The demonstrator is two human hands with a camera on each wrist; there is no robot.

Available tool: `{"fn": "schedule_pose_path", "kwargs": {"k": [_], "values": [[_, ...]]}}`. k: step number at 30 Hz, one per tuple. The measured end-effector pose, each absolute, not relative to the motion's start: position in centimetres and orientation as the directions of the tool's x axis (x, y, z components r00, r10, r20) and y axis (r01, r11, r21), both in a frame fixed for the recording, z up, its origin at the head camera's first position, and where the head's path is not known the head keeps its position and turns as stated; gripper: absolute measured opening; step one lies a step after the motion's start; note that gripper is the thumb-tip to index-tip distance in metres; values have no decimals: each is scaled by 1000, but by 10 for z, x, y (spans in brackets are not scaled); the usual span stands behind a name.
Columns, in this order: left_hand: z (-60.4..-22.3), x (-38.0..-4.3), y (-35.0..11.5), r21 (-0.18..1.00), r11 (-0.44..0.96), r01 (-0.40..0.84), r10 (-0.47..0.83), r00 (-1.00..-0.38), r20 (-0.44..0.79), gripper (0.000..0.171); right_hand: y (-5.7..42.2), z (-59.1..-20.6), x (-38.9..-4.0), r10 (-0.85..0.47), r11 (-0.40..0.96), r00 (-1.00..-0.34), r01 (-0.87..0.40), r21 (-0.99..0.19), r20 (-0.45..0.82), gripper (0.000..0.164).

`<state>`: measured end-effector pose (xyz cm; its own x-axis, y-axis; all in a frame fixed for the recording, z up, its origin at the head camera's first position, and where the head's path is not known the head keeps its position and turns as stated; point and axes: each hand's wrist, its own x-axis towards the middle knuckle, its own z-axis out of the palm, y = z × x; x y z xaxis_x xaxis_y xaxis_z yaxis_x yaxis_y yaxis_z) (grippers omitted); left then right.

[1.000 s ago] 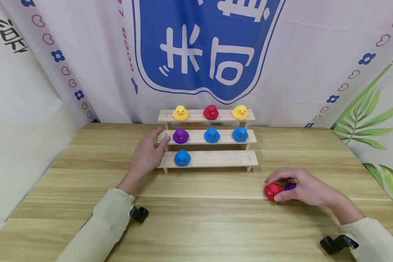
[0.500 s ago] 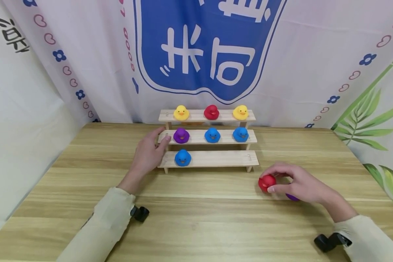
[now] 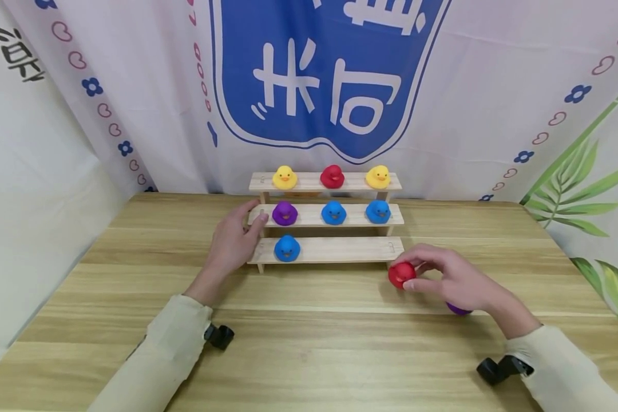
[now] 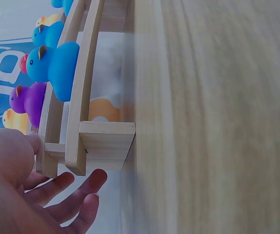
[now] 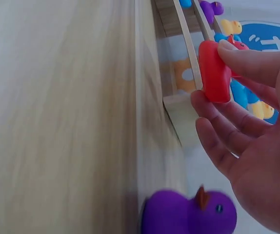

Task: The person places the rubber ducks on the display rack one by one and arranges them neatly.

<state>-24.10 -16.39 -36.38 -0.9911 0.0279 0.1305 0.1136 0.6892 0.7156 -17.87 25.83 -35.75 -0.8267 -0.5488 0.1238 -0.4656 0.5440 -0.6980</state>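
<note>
A red rubber duck (image 3: 401,275) is pinched between the thumb and fingers of my right hand (image 3: 453,280), off the table near the right end of the wooden tiered stand (image 3: 350,249). The right wrist view shows the red duck (image 5: 214,70) held clear of the tabletop. My left hand (image 3: 233,237) holds the stand's left end. Its thumb lies on the middle shelf, while the lower fingers (image 4: 84,195) extend loosely past the shelf end. On the bottom shelf, a blue duck (image 3: 287,248) sits at the left. A purple duck (image 5: 189,214) stands on the table, partly hidden by my right hand in the head view.
The middle shelf carries a purple duck (image 3: 285,213) and two blue ducks (image 3: 333,212). Two yellow ducks (image 3: 285,177) flank a red duck (image 3: 332,176) on the top shelf. A printed curtain (image 3: 474,103) hangs behind the wood-grain table (image 3: 309,349).
My right hand has lifted the red duck from beside the purple one and carried it left and away from me, towards the stand. The left hand stays at the stand's left end.
</note>
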Motion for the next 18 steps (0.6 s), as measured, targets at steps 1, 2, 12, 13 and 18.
{"fn": "schedule_pose_path", "kwargs": {"k": [1,2,12,13,18], "values": [[-364,-241,-164,714,691,114,28,-991,131,61,256,-357,-180,-550,537,-825,-468,-702,130,31],[-364,-241,-164,711,693,113,28,-991,131,61,254,-356,-180,-549,533,-825,-467,-705,132,32],[-363,-242,-164,705,699,118,30,-990,136,61,227,-355,-188,-531,510,-837,-440,-739,132,36],[-363,-242,-164,704,700,119,30,-990,137,61,224,-355,-189,-531,507,-837,-440,-741,133,37],[-363,-242,-164,700,704,119,30,-990,138,61,211,-358,-192,-545,487,-825,-455,-746,147,38]]}}
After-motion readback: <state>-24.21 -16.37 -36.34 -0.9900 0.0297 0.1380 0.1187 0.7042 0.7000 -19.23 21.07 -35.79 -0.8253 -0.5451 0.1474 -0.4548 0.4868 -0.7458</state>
